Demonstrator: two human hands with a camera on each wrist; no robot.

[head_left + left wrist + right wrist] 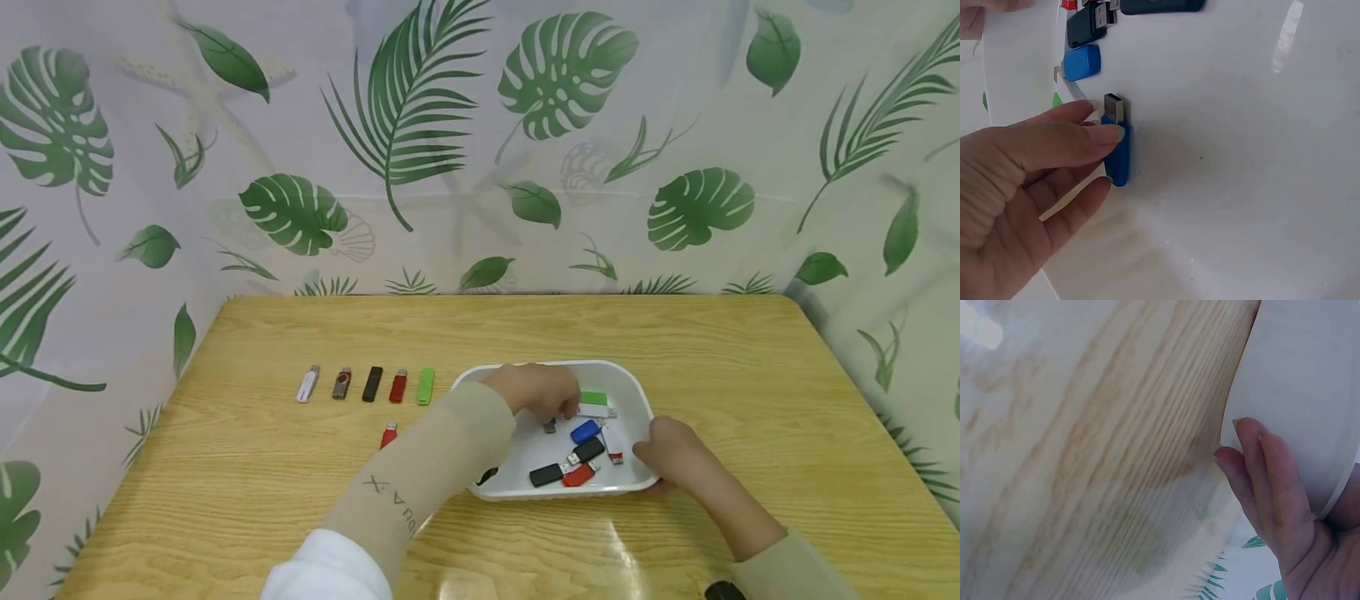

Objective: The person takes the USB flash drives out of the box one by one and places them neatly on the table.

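My left hand (pixel 536 387) reaches into a white plastic tray (pixel 513 458) and pinches a blue USB stick (pixel 1120 159) between thumb and fingers, its metal plug pointing away from the palm. My right hand (pixel 675 450) grips the tray's right end, thumb at the rim and fingers against the outer wall (pixel 1297 375). Inside the tray lie another blue USB stick (pixel 585 431), two black ones including one at the front (pixel 546 475), a red one (pixel 578 476), a white one with a red end (pixel 612 442) and a green-and-white one (pixel 594 404).
Left of the tray, USB sticks stand in a row on the wooden table (pixel 225 467): white (pixel 307 384), brownish with a swivel cover (pixel 342 383), black (pixel 372 384), red (pixel 398 386) and green (pixel 425 387). Below them another red stick (pixel 388 435) is partly hidden by the left forearm.
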